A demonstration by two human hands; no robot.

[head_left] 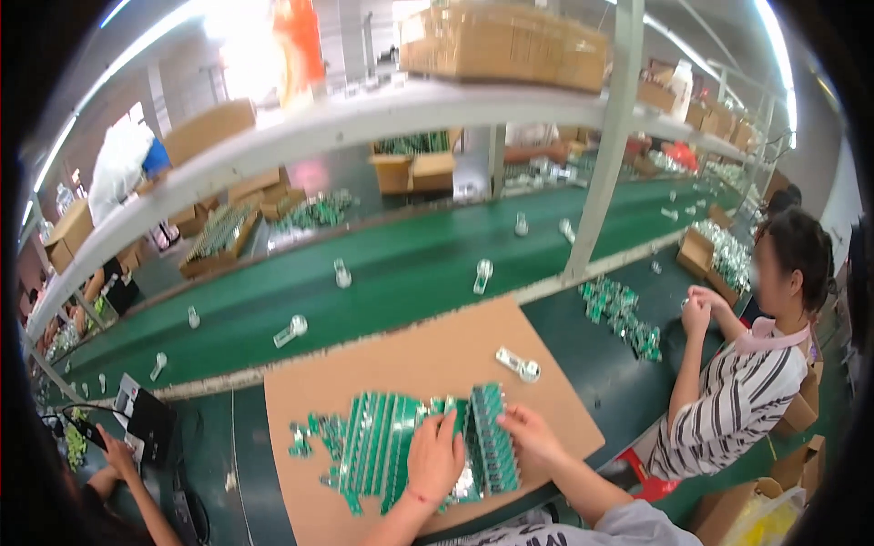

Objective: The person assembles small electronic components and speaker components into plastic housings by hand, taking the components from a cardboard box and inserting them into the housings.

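Observation:
A sheet of tan cardboard [555,400] lies on the bench before me, covered in its middle by rows of green circuit board panels [378,437]. My left hand [435,460] rests on these panels with its fingers stretched out. Just right of it, a panel of circuit boards [494,437] stands tilted, its right edge pinched by my right hand [533,432]. Small loose circuit boards [309,437] are scattered at the left of the rows. Near the cardboard's far right side lies a white part with a round end [517,364].
Beyond the cardboard runs a green conveyor belt [401,268] carrying several white parts. A shelf post [608,146] rises at its near edge. At right sits a co-worker [737,382] beside a pile of circuit boards [624,314]. Another person's hand [116,455] shows at far left.

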